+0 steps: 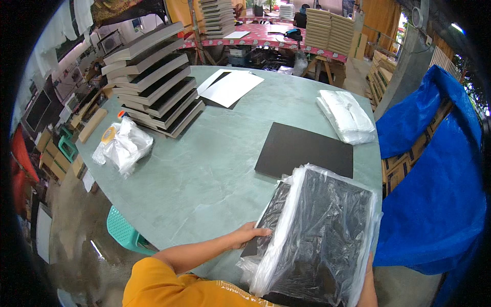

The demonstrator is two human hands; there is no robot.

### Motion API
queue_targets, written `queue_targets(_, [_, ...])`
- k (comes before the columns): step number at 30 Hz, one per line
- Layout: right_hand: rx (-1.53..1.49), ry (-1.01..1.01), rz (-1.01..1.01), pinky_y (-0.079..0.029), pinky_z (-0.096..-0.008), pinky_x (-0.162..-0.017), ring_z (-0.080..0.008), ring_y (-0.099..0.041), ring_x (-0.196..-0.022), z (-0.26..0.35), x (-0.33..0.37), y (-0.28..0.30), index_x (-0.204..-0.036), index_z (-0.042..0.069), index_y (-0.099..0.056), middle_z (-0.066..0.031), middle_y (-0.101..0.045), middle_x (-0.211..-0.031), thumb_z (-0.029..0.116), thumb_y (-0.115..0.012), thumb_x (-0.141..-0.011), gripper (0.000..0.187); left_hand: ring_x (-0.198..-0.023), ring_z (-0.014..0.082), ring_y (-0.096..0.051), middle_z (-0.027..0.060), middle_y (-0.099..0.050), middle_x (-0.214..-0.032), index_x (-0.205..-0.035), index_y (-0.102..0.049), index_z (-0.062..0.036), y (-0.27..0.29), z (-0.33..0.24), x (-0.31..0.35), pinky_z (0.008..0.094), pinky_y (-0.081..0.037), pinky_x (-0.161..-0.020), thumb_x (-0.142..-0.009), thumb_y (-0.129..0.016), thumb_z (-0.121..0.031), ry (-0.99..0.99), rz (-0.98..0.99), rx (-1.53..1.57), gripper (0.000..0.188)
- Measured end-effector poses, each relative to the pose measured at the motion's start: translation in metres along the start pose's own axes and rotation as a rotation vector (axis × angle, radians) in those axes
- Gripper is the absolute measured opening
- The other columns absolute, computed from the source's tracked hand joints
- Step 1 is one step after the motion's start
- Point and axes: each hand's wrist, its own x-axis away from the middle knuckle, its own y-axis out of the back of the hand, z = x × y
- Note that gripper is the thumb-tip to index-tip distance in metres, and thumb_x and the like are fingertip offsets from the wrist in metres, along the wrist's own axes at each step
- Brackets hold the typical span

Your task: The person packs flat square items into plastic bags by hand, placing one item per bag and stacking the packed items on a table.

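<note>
A large black book (332,230) in loose, clear crinkled plastic is tilted up in front of me at the table's near right. My left hand (250,234) grips its left side, thumb lying on the plastic over a black part and the other fingers hidden beneath. At the right edge, my right hand (369,268) holds the book, with most of its fingers out of sight behind it. Just beyond the book a flat black board (307,151) lies on the green marbled table (204,174).
A tall stack of thick black books (158,87) stands at the left, beside crumpled plastic (128,146) and a tape roll (108,134). White sheets (232,87) lie farther back. Folded plastic bags (348,116) sit at the right. A blue tarp (429,204) hangs beyond the right edge.
</note>
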Motion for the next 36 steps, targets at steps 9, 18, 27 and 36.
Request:
queue_targets(9, [1.122,1.000,-0.195,-0.042,-0.0348,-0.077,-0.0279,-0.055,-0.083,0.079,0.150,-0.137,-0.098,-0.002,-0.055,-0.0131,-0.058,-0.091,0.028,-0.067,-0.070,0.042,-0.092,0.0198,-0.053,0.0156,-0.052,-0.107,-0.118,-0.041,-0.0011,0.027,-0.020,0.006,0.0316,-0.044,-0.079,-0.074,-0.064,-0.025,-0.495,-0.437,-0.758,0.056])
queue_targets(18, [1.031,0.944,2.098,-0.043,-0.0326,-0.064,-0.0226,-0.051,-0.086,-0.049,0.322,-0.265,-0.095,0.008,-0.052,-0.0099,-0.053,-0.094,0.021,-0.045,-0.077,0.022,-0.088,0.0204,-0.055,0.0117,-0.054,-0.101,-0.102,-0.055,-0.0041,0.034,-0.016,0.064,0.0307,-0.047,-0.072,-0.074,-0.062,-0.017,-0.661,-0.429,-0.764,0.031])
queue_targets(27, [1.014,1.040,2.198,-0.043,-0.0372,-0.067,-0.0225,-0.051,-0.086,-0.123,0.382,-0.329,-0.094,0.005,-0.050,-0.0118,-0.053,-0.094,0.020,-0.049,-0.075,0.024,-0.083,0.0199,-0.056,0.0104,-0.055,-0.098,-0.097,-0.058,-0.0043,0.092,0.002,0.148,0.0299,-0.047,-0.070,-0.075,-0.061,-0.017,-0.681,-0.456,-0.720,0.025])
queue_targets(36, [1.541,0.183,2.749,-0.031,-0.0360,-0.096,-0.0262,-0.033,-0.120,-0.214,0.410,-0.402,-0.118,-0.007,-0.041,-0.0195,-0.040,-0.125,0.006,-0.047,-0.079,0.042,-0.081,0.0169,-0.056,0.0090,-0.060,-0.090,-0.097,-0.058,-0.0035,0.185,0.054,0.243,0.0283,-0.044,-0.071,-0.077,-0.060,-0.017,-0.639,-0.461,-0.659,0.025])
